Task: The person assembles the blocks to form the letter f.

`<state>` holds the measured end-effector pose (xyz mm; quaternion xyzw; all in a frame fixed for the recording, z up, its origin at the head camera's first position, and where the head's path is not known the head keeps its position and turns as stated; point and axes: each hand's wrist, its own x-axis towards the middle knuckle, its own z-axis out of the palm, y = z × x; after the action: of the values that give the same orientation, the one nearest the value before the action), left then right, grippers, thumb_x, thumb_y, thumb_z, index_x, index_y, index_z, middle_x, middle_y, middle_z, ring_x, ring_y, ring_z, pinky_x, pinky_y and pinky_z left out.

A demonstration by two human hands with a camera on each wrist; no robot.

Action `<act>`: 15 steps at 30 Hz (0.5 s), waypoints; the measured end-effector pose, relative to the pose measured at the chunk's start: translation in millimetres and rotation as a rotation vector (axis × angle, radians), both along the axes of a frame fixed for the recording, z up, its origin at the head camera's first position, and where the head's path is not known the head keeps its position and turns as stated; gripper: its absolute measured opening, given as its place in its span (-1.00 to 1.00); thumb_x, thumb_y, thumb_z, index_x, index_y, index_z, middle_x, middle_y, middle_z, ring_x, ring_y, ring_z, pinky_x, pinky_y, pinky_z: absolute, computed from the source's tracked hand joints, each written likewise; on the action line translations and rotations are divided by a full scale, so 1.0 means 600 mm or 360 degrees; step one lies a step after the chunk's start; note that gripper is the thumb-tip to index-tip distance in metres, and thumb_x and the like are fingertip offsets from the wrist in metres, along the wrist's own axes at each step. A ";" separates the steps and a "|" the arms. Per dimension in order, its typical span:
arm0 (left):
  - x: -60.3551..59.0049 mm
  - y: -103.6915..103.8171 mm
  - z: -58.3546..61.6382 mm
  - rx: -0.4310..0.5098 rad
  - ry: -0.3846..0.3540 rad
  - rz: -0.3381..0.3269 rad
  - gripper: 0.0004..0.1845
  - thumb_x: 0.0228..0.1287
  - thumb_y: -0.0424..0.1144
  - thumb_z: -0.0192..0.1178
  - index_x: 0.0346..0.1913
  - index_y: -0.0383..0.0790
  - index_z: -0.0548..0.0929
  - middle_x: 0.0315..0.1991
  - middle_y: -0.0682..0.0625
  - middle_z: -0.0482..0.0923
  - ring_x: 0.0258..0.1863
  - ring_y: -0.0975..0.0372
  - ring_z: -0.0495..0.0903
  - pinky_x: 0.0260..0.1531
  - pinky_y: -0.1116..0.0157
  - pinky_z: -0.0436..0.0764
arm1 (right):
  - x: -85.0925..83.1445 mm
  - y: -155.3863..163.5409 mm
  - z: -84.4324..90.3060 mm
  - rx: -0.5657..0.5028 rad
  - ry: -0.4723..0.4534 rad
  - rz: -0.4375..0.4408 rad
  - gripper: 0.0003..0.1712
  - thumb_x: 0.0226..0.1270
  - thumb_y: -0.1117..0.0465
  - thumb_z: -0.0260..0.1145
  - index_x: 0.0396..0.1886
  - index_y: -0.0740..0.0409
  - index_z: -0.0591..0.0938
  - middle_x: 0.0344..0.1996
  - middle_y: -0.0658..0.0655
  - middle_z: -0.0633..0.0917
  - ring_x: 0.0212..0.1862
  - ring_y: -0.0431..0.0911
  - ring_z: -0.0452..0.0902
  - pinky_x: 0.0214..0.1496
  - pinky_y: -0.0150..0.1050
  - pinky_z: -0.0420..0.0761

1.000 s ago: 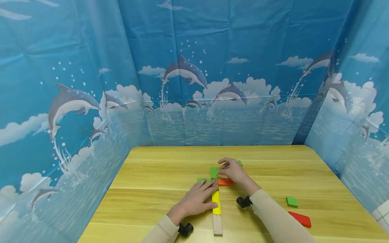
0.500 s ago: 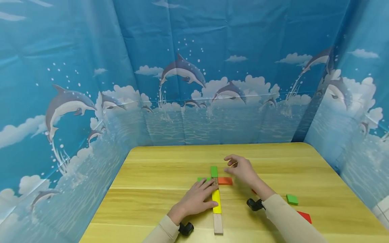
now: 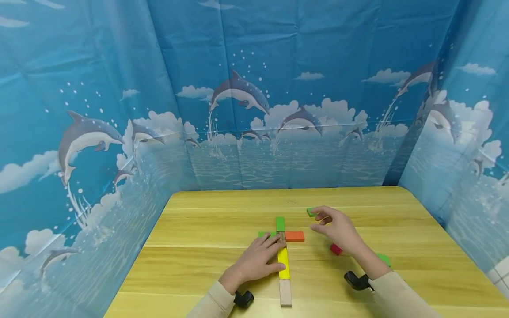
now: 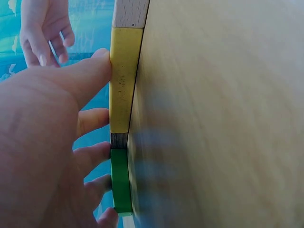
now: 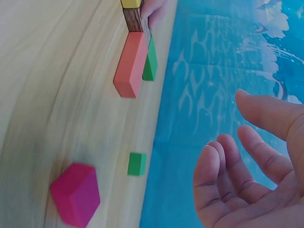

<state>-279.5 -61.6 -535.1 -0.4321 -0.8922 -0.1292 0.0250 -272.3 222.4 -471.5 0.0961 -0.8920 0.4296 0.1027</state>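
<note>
Wooden blocks lie flat on the table in a cross. A pale wood block (image 3: 285, 292), a yellow block (image 3: 283, 261), a dark-grained brown block (image 3: 281, 236) and a green block (image 3: 280, 223) form its upright. An orange block (image 3: 295, 236) reaches right and another green block (image 3: 264, 234) left, partly under fingers. My left hand (image 3: 254, 263) rests spread over the brown, left green and yellow blocks, its thumb at the yellow one's edge. Holding nothing, my right hand (image 3: 337, 227) hovers with loosely bent fingers near a small loose green block (image 3: 310, 212) and a magenta-red block (image 5: 77, 194).
A further green block (image 3: 385, 259) shows partly behind the right wrist. Black wrist cameras (image 3: 243, 300) sit on both wrists. A dolphin-print curtain (image 3: 278, 163) stands along the wooden table's (image 3: 191, 225) back and sides.
My right hand has moved from beside the top green block rightward, uncovering the magenta-red block and the loose green one. The left hand has stayed on the blocks.
</note>
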 end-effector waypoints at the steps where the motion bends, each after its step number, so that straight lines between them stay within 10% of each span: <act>1: 0.000 0.000 0.000 -0.0003 0.0006 -0.0001 -0.32 0.27 0.27 -0.16 0.39 0.10 0.11 0.42 0.03 -0.09 0.36 -0.03 -0.07 0.23 -0.08 0.05 | 0.004 0.005 0.001 0.0005 0.0005 -0.0011 -0.55 0.05 0.00 0.39 -0.01 -0.23 0.52 -0.23 -0.05 0.55 -0.23 -0.10 0.48 -0.35 -0.24 0.55; 15: -0.004 0.000 -0.002 0.0008 0.0005 -0.0005 -0.32 0.27 0.25 -0.12 0.39 0.09 0.12 0.42 0.02 -0.09 0.36 -0.04 -0.09 0.23 -0.09 0.02 | 0.047 0.073 0.000 0.0088 0.0046 -0.0201 -0.47 0.06 -0.15 0.33 0.05 -0.18 0.49 -0.22 -0.05 0.56 -0.21 -0.11 0.49 -0.33 -0.23 0.54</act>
<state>-281.9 -61.5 -536.5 -0.4335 -0.8912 -0.1309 0.0274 -244.1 266.1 -471.7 0.0486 -0.9062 0.3961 0.1397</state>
